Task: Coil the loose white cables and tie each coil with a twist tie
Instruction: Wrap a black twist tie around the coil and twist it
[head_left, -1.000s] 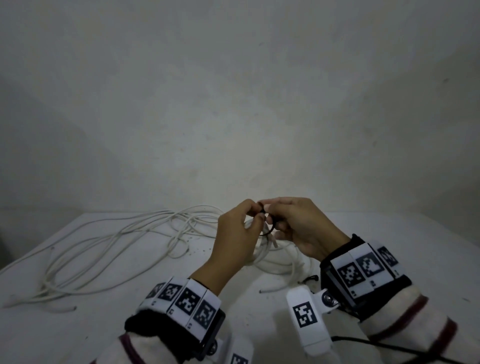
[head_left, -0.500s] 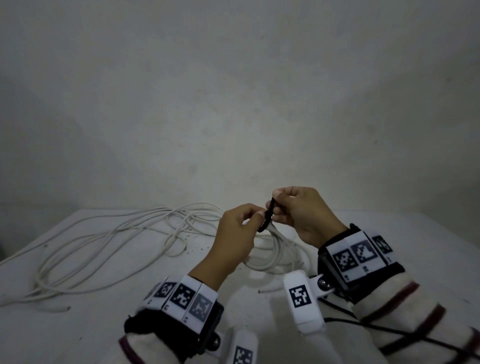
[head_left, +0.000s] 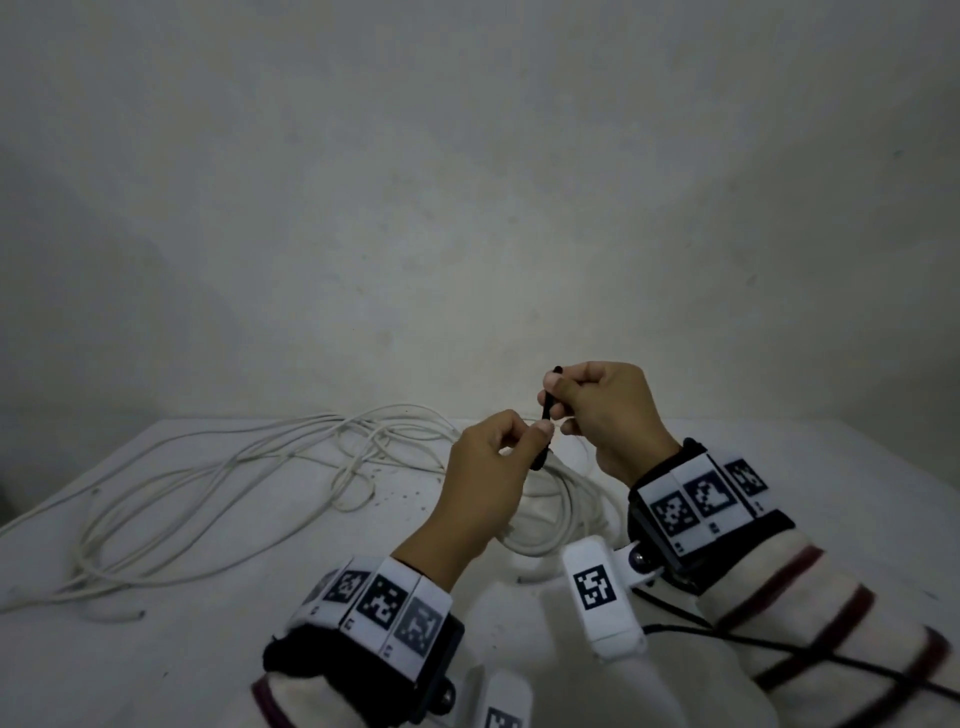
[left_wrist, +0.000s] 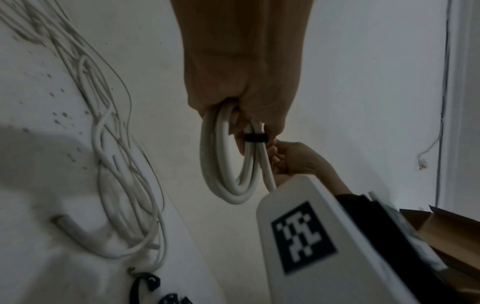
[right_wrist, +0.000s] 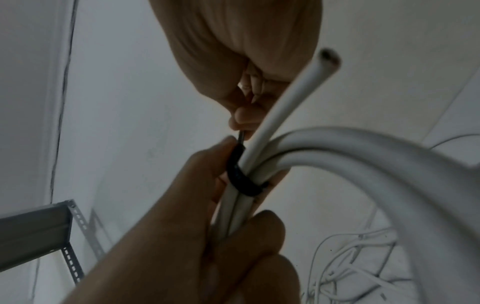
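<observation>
White round-sheathed cable wound into a small coil (left_wrist: 228, 160) hangs in the air above the white counter (head_left: 208, 649), between the two hands. The left hand (head_left: 488, 483) has its fingers curled round the gathered strands just below a black twist tie (right_wrist: 240, 181) that wraps the bundle once, and its thumb and forefinger pinch the tie's lower part. The right hand (head_left: 602, 415) pinches the tie's upper tail between thumb and fingertips and holds it upward, away from the bundle. One cut cable end (right_wrist: 328, 58) sticks out stiffly past the tie. This cable looks springy and fairly stiff, so the loops will likely try to open if the grip slackens; the smooth sheath may also let strands slide against one another. The best hold seems to be right beside the tie, where all the strands lie parallel, squeezing them flat while the tail is drawn snug and twisted. The tie itself looks thin and pliable, easy to bend but easy to lose from the fingertips. More loose white cables (head_left: 218, 493) lie tangled on the counter to the left, still to be coiled.
</observation>
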